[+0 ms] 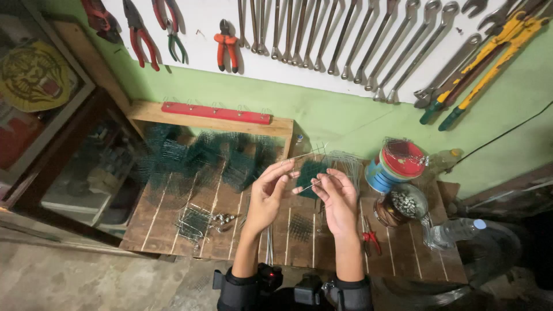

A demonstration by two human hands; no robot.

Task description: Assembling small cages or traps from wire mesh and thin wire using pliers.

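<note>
Wire [303,154], thin and pale, sits at centre frame above the wooden surface [173,224], the left hand [266,196] pinching one end. The right hand [337,198] pinches a second short wire piece [311,185], near green mesh [314,173].

Thin metal wire [305,154], slanted, pinched above bench; green mesh piece [314,173] seemingly behind.

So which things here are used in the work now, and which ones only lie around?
In use:
- left hand and right hand, pinching a thin wire
- dark green mesh piece just behind the fingers

Lying about:
- red-handled pliers on the wooden table
- wrenches on the wall
- round tin
- plastic bottle
</note>
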